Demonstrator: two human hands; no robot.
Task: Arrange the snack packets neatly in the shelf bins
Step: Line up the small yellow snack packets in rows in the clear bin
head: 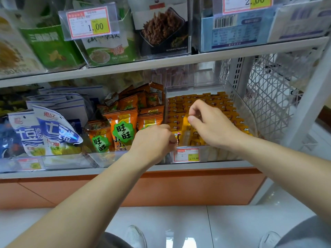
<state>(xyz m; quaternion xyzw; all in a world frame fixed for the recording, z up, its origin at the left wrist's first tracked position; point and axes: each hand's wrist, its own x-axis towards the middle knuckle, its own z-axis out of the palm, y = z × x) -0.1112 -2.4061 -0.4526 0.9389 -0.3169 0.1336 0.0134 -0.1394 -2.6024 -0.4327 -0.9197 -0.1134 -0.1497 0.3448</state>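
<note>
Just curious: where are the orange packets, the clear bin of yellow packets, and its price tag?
orange packets [123,130]: head view, green label of the front one.
clear bin [243,104]: head view, right wall.
price tag [186,155]: head view, its centre.

the yellow packets [215,106] carry small red and white marks, and the orange packets [125,122] bear a green scalloped badge with dark characters. the blue-and-white packets [48,129] show wavy blue bands and yellow at the foot. the price tag [187,154] is white, red-bordered, with a yellow block, and the shelf base [161,185] is plain orange.
</note>
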